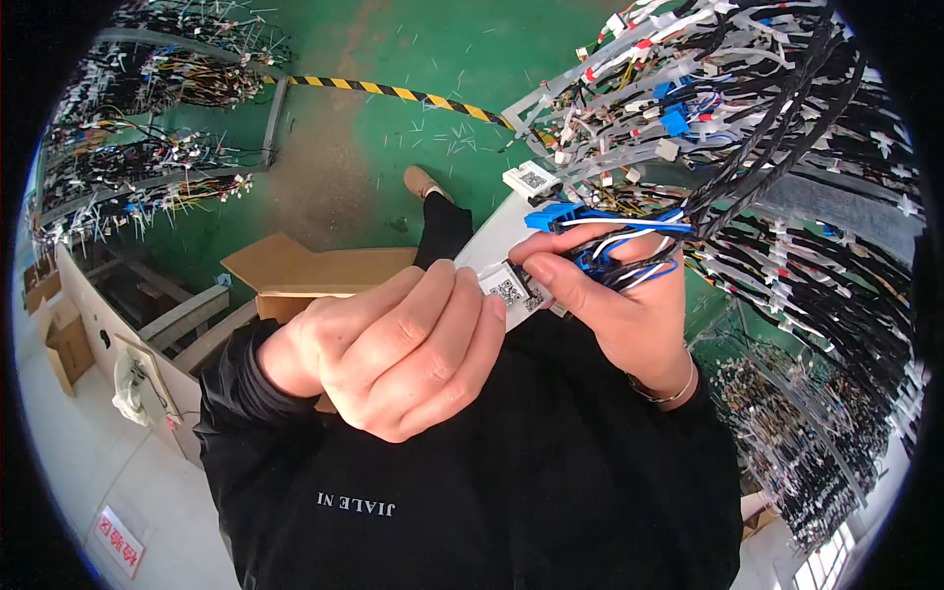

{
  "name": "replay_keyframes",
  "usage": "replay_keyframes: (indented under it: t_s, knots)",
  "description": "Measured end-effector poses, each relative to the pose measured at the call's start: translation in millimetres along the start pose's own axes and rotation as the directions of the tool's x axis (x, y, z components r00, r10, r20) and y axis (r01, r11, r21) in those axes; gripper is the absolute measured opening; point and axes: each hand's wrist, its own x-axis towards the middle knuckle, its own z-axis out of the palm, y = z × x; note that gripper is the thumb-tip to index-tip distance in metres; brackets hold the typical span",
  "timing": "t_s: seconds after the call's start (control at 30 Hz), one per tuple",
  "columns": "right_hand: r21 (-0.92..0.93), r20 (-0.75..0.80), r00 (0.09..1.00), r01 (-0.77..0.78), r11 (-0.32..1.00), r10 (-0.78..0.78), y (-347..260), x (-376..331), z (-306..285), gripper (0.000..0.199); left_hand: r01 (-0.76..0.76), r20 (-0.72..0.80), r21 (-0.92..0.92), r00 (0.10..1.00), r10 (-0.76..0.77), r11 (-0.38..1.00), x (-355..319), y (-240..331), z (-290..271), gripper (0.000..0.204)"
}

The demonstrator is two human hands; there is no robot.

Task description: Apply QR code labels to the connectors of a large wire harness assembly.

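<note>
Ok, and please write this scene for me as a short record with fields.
Left hand: pinches white label with square code
Right hand: holds black, blue and white wires
Plug: blue, at wire end
Upper right: many wire bundles on a rack
Box: cardboard, beyond left hand
Floor: green, with striped tape

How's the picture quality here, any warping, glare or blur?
Head view: black corners and a bluish fringe at the picture's rim, with the striped tape bowed; head view: the pale surface at lower left looks washed out; head view: left hand, right hand and label look fairly sharp, no obvious motion blur.
</note>
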Motion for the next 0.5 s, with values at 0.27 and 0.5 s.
replay_keyframes:
  t_s: [0.27, 0.5]
  knots:
    - [-0.025, 0.036, 0.999, 0.04, 0.999, -0.039, 0.4, 2.5, -2.1, 0.007, -0.035, -0.029, -0.003, 0.999, 0.035, 0.999, -0.5, -2.6, 4.6, 0.026]
    - [-0.043, 0.047, 0.998, 0.041, 0.998, -0.039, -0.1, 1.4, -3.2, 0.009, -0.04, -0.002, -0.032, 0.999, 0.04, 0.999, 0.6, -2.3, 3.7, 0.025]
